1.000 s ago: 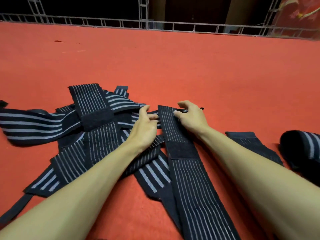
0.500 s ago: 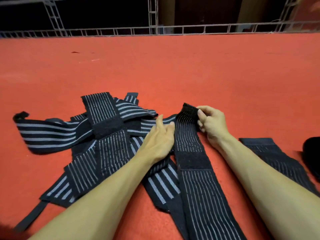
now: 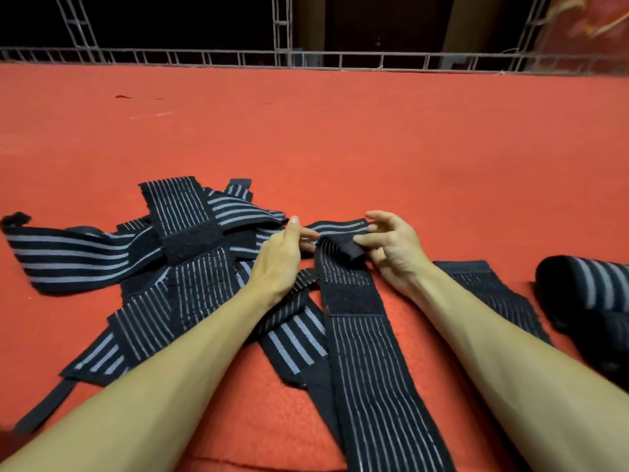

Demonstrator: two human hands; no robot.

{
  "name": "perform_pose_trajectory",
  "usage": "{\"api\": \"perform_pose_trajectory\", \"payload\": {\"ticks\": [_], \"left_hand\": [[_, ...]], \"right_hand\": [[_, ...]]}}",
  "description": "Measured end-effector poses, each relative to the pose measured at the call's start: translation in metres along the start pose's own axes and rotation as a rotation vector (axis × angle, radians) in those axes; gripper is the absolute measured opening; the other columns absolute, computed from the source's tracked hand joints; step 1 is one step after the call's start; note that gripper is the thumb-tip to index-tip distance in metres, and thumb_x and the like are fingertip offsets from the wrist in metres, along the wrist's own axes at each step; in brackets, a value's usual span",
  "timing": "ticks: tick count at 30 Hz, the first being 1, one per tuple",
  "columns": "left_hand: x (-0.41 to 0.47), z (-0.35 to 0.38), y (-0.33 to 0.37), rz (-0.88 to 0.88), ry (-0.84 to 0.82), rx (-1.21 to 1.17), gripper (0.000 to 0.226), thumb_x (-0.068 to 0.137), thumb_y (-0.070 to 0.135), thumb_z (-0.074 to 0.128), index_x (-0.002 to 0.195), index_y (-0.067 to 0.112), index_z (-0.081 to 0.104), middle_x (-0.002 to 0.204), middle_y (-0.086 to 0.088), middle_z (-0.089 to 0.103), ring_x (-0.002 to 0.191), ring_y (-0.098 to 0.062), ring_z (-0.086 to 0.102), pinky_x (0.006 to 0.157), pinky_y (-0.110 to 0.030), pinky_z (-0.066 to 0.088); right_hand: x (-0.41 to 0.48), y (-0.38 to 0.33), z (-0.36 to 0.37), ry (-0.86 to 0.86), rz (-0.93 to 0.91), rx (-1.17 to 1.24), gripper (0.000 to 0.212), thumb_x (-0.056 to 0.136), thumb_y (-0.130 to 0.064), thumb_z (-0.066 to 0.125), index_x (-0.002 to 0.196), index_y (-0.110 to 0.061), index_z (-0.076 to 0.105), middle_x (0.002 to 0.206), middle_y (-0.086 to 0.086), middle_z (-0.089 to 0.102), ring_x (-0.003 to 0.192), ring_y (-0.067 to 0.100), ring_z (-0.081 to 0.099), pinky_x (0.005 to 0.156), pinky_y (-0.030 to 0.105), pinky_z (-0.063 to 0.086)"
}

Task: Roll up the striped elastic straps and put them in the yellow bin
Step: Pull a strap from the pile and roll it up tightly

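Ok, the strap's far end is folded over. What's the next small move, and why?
Probably roll the folded end one turn toward you. The right hand pinches only a first short fold, the left hand reaches its other edge, and the rest of the strap lies flat, unrolled.

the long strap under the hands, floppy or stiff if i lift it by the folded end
Probably floppy: the strap lies limp and flat on the red mat, and its end folds over in the right hand. That single loose fold would likely fall open if released. Thin fabric, so likely light.
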State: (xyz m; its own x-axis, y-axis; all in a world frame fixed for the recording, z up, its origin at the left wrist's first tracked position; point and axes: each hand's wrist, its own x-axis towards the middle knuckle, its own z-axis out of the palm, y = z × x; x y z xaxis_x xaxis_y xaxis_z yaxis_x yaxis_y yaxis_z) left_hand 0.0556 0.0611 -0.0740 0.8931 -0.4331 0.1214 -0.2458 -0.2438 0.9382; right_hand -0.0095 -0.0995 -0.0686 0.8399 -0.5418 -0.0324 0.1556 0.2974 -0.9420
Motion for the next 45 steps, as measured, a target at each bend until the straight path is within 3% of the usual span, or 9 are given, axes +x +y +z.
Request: {"api": "perform_pose_trajectory", "payload": {"ticks": [7, 11, 15, 20, 27, 33, 38, 43, 45], "left_hand": [[-0.051, -0.001, 0.051, 0.105, -0.019, -0.12, 0.043, 0.106, 0.027, 0.027, 0.101, 0.013, 0.067, 0.103, -0.005, 0.068, 0.101, -0.016, 0.062, 0.09, -0.024, 0.049], [-0.076, 0.003, 0.106, 0.18, -0.002, -0.16, 0.032, 0.103, 0.014, 0.032, 0.121, 0.013, 0.058, 0.12, -0.004, 0.062, 0.116, -0.018, 0.056, 0.101, -0.032, 0.043], [-0.107, 0.0, 0.16, 0.103, -0.102, -0.387, 0.048, 0.092, -0.011, 0.029, 0.135, 0.001, 0.046, 0.131, -0.012, 0.055, 0.114, -0.018, 0.05, 0.086, -0.018, 0.043], [-0.146, -0.007, 0.206, 0.1, -0.298, -0.456, 0.058, 0.078, 0.005, 0.047, 0.135, 0.008, 0.048, 0.121, -0.008, 0.064, 0.123, -0.022, 0.051, 0.104, -0.035, 0.034], [-0.182, -0.007, 0.236, 0.181, -0.516, -0.443, 0.034, 0.075, 0.013, 0.058, 0.109, 0.01, 0.061, 0.075, -0.001, 0.065, 0.083, -0.022, 0.058, 0.081, -0.034, 0.043], [-0.192, -0.007, 0.217, 0.18, -0.602, -0.254, 0.01, 0.094, 0.019, 0.059, 0.087, 0.014, 0.065, 0.079, -0.005, 0.06, 0.065, -0.015, 0.055, 0.058, -0.022, 0.045], [-0.193, -0.011, 0.209, 0.121, -0.636, -0.313, 0.016, 0.083, 0.027, 0.069, 0.088, 0.014, 0.06, 0.083, -0.008, 0.057, 0.063, -0.017, 0.05, 0.051, -0.021, 0.04], [-0.185, -0.01, 0.179, -0.018, -0.69, -0.279, 0.035, 0.083, 0.017, 0.073, 0.113, 0.004, 0.062, 0.115, -0.019, 0.066, 0.099, -0.029, 0.058, 0.086, -0.037, 0.053], [-0.182, -0.005, 0.16, -0.072, -0.764, -0.233, 0.042, 0.079, 0.022, 0.076, 0.114, 0.003, 0.062, 0.11, -0.02, 0.059, 0.095, -0.029, 0.048, 0.067, -0.028, 0.057]], "right_hand": [[-0.06, -0.047, -0.012, 0.066, -0.13, -0.127, 0.076, 0.068, 0.023, 0.069, 0.12, -0.016, 0.031, 0.1, 0.012, 0.057, 0.08, 0.021, 0.061, 0.066, 0.028, 0.05], [-0.101, -0.095, 0.001, 0.069, -0.218, -0.086, 0.057, 0.081, 0.01, 0.068, 0.123, -0.011, 0.035, 0.078, 0.006, 0.061, 0.046, 0.004, 0.053, 0.043, 0.017, 0.038], [-0.143, -0.147, 0.009, -0.056, -0.322, -0.111, 0.02, 0.09, 0.001, 0.059, 0.106, -0.01, 0.057, 0.07, 0.006, 0.054, 0.052, 0.018, 0.04, 0.039, 0.019, 0.031], [-0.2, -0.202, 0.014, -0.241, -0.389, -0.126, 0.026, 0.1, -0.005, 0.041, 0.107, -0.015, 0.064, 0.069, 0.001, 0.045, 0.052, 0.011, 0.041, 0.045, 0.021, 0.033], [-0.242, -0.24, 0.021, -0.267, -0.36, 0.06, 0.022, 0.1, -0.006, 0.041, 0.112, -0.015, 0.057, 0.065, 0.0, 0.05, 0.043, 0.007, 0.046, 0.041, 0.017, 0.037], [-0.246, -0.245, 0.008, -0.221, -0.37, 0.211, 0.011, 0.099, -0.009, 0.047, 0.104, -0.015, 0.055, 0.068, 0.002, 0.049, 0.043, 0.01, 0.047, 0.042, 0.016, 0.041], [-0.228, -0.228, -0.009, -0.082, -0.299, 0.012, 0.03, 0.091, -0.014, 0.064, 0.119, -0.01, 0.054, 0.086, 0.005, 0.058, 0.066, 0.017, 0.051, 0.056, 0.02, 0.045], [-0.206, -0.211, -0.036, -0.032, -0.205, -0.589, 0.032, 0.086, -0.014, 0.071, 0.116, -0.012, 0.06, 0.098, 0.011, 0.066, 0.085, 0.022, 0.058, 0.065, 0.03, 0.044], [-0.199, -0.202, -0.044, -0.049, -0.22, -0.804, 0.025, 0.085, -0.017, 0.073, 0.107, -0.01, 0.065, 0.088, 0.005, 0.065, 0.075, 0.016, 0.058, 0.057, 0.026, 0.042]]}}
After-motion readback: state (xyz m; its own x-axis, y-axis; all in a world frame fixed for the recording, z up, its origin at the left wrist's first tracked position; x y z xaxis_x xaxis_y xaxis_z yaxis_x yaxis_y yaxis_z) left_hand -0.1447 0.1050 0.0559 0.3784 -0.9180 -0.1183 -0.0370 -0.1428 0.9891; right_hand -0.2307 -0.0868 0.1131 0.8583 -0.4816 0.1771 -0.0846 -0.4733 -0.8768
